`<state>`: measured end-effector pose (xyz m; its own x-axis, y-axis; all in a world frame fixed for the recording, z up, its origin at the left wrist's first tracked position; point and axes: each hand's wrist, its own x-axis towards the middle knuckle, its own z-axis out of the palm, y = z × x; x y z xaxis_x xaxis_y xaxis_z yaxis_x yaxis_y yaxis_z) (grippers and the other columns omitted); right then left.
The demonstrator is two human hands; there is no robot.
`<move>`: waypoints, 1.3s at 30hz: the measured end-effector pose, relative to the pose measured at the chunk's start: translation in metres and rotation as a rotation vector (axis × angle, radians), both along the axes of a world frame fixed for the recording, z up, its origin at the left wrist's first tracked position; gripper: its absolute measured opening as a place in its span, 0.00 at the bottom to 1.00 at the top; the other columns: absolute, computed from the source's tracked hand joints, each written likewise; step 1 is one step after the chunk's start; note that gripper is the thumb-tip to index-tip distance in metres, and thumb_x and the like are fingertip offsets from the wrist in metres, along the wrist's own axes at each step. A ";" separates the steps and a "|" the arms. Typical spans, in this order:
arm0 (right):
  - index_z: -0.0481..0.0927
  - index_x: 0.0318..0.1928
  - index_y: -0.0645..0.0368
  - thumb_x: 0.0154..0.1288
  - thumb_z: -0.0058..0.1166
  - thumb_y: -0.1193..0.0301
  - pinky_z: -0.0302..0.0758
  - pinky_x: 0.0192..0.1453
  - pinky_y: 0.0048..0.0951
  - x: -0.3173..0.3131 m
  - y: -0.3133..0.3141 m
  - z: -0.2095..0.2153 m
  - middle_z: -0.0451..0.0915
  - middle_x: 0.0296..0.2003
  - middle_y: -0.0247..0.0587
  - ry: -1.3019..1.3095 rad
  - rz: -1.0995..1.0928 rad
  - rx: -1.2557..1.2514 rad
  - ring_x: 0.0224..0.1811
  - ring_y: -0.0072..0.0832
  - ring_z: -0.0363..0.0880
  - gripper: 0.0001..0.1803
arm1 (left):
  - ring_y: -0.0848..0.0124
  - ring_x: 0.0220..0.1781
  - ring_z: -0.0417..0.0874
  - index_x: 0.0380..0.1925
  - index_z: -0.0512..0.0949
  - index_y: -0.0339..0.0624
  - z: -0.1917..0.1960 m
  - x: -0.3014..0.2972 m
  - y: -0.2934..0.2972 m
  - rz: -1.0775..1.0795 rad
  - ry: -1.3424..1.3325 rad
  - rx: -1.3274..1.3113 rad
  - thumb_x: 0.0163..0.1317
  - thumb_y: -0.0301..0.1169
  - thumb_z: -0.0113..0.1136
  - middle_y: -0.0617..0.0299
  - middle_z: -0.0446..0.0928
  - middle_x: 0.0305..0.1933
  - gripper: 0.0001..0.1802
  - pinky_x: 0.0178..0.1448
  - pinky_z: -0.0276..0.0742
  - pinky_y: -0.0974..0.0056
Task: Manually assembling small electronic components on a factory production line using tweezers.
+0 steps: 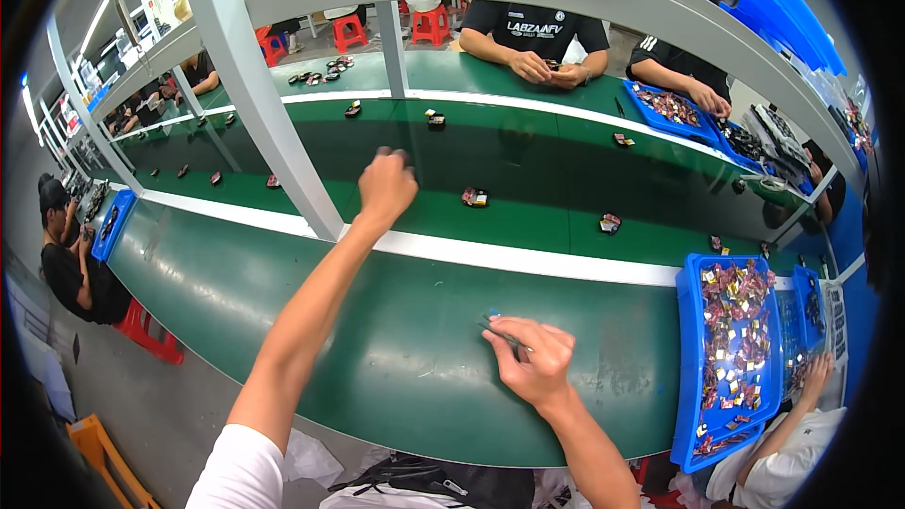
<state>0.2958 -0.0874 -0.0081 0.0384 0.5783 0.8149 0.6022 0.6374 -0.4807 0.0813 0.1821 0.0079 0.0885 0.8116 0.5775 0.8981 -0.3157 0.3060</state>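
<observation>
Thin dark tweezers [506, 332], apparently, are sitting just below centre, pinched between the thumb and curled fingers of the right hand [539, 360]. Left of centre and higher, the left hand [386, 188] is hanging over the green belt [542, 236], loosely curled; blur is hiding whether it is holding anything. Keeping the tips well away from that hand and closing its fingers gently is probably best. At lower right, the frame is cutting off a co-worker [792, 448].

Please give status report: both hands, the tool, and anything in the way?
Left grip over green belt, blurred, contents unclear. Right grip on tweezers, over worktop. Possible obstruction: white post close to left forearm.
</observation>
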 end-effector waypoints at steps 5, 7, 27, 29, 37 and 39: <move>0.86 0.32 0.57 0.50 0.73 0.78 0.72 0.24 0.23 -0.002 -0.009 0.005 0.90 0.32 0.35 -0.072 -0.016 -0.099 0.29 0.26 0.88 0.09 | 0.70 0.22 0.82 0.38 0.82 0.32 0.001 0.054 0.009 -0.295 -0.491 -0.650 0.59 0.27 0.67 0.55 0.83 0.28 0.10 0.22 0.76 0.63; 0.86 0.32 0.57 0.51 0.73 0.78 0.73 0.24 0.23 -0.003 -0.009 0.004 0.89 0.32 0.35 -0.072 -0.021 -0.096 0.29 0.27 0.88 0.09 | 0.71 0.20 0.81 0.36 0.81 0.31 -0.004 0.062 0.010 -0.303 -0.508 -0.668 0.60 0.27 0.67 0.56 0.82 0.26 0.10 0.22 0.75 0.64; 0.87 0.32 0.60 0.50 0.74 0.80 0.61 0.18 0.19 -0.006 -0.015 0.007 0.90 0.32 0.36 0.104 0.005 -0.157 0.11 0.14 0.63 0.08 | 0.78 0.17 0.77 0.35 0.77 0.34 0.018 0.030 -0.112 -0.541 -0.868 -0.806 0.65 0.27 0.66 0.61 0.81 0.24 0.08 0.15 0.61 0.73; 0.86 0.34 0.64 0.54 0.73 0.81 0.59 0.20 0.16 -0.006 -0.020 0.007 0.88 0.30 0.35 0.287 0.061 -0.380 0.14 0.09 0.64 0.07 | 0.78 0.16 0.77 0.36 0.78 0.34 0.014 0.026 -0.144 -0.540 -0.874 -0.865 0.65 0.28 0.68 0.61 0.81 0.25 0.09 0.15 0.62 0.73; 0.83 0.38 0.67 0.60 0.70 0.83 0.57 0.22 0.13 -0.004 -0.018 0.007 0.81 0.26 0.29 0.694 0.218 -0.588 0.20 0.06 0.65 0.08 | 0.79 0.17 0.77 0.37 0.82 0.30 -0.010 0.028 -0.212 -0.459 -0.921 -0.898 0.65 0.25 0.67 0.59 0.84 0.26 0.07 0.21 0.68 0.71; 0.83 0.37 0.67 0.60 0.70 0.83 0.57 0.22 0.13 -0.003 -0.017 0.005 0.80 0.26 0.29 0.689 0.203 -0.599 0.20 0.06 0.65 0.08 | 0.79 0.18 0.77 0.37 0.82 0.30 -0.004 0.033 -0.218 -0.469 -0.927 -0.911 0.66 0.25 0.66 0.59 0.84 0.26 0.07 0.21 0.69 0.72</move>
<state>0.2923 -0.1044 -0.0035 0.2541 0.9431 0.2145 -0.0332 0.2302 -0.9726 0.1146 -0.0358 0.0034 0.3345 0.9322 -0.1384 0.1213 0.1030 0.9873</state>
